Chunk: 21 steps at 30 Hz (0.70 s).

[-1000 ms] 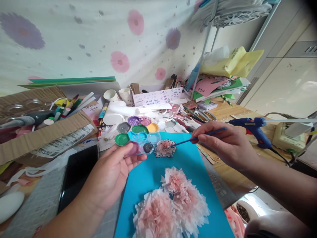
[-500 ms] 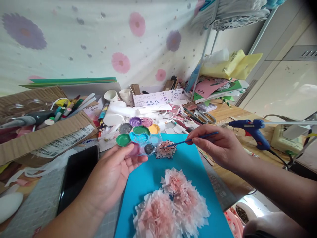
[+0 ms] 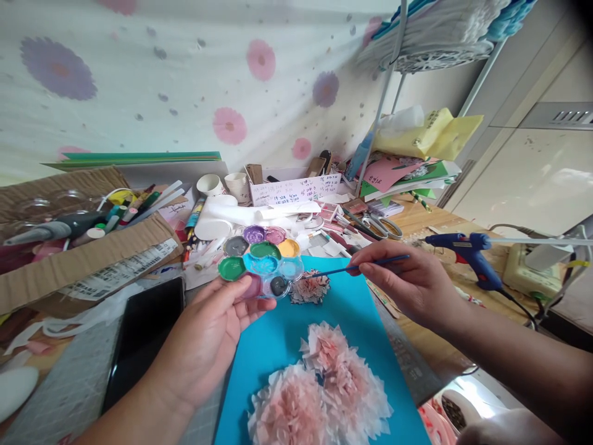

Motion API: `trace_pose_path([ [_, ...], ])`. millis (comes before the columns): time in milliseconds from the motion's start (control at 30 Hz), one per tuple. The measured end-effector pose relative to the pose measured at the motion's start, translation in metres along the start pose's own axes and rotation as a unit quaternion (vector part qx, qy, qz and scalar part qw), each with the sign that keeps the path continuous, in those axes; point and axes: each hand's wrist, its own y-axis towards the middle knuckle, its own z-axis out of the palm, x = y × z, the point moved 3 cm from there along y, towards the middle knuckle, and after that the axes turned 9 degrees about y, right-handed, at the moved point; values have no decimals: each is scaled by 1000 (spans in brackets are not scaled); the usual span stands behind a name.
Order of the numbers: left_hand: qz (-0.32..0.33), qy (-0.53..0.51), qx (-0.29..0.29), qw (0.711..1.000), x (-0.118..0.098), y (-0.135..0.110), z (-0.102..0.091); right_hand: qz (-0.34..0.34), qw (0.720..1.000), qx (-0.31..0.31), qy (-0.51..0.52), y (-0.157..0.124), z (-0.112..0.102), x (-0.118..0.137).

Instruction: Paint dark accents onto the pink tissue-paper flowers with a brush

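Observation:
My left hand grips the near left edge of a flower-shaped paint palette, whose round wells hold green, purple, pink, yellow, blue and dark paint. In my right hand a thin blue paintbrush is pinched between thumb and fingers, its tip pointing left at the palette's right side. Under the brush lies a small dark-edged paper flower on a blue sheet. Larger pink tissue-paper flowers rest on the sheet nearer to me. Whether the brush tip touches paint cannot be made out.
A blue glue gun lies at the right with its cord near a power strip. At the left are a black phone and a cardboard box of pens. Scissors and paper cups sit farther back.
The brush tip has shifted slightly left and down, nearer the palette's right edge. The whole view has tilted a little; both hands keep their holds.

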Motion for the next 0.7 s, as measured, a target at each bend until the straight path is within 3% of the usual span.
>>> trace_pose_path([
  [700, -1, 4, 3, 1000, 1, 1, 1, -78, 995, 26, -52, -3, 3, 10],
])
